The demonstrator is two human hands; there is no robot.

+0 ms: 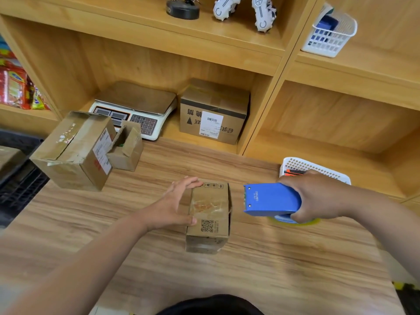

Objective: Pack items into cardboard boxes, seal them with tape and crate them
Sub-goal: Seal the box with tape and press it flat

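The left hand (179, 203) reaches in from the lower left with the forearm stretched across the table (250, 280). Its fingers are straight and together and lie flat against the left side of the box (210, 214); the thumb touches the near top edge and the fingertips reach the far corner. It grips nothing. The box stands closed at the middle of the table, a QR code on its top.

The right hand (316, 198) comes in from the right, wrist bent inward, fingers curled tight round the blue dispenser (270, 200). The dispenser's toothed end points at the box, just beside its right side and apart from it; a tape roll shows under the hand.

Behind that hand a white basket (318, 169) sits at the table's far edge. Far left, a big box (72, 151) stands tilted, touching a small open box (127, 148). A black crate (16, 185) lies off the table's left edge. In the shelf compartment beyond, a scale (136, 108) sits left of a labelled box (213, 112).
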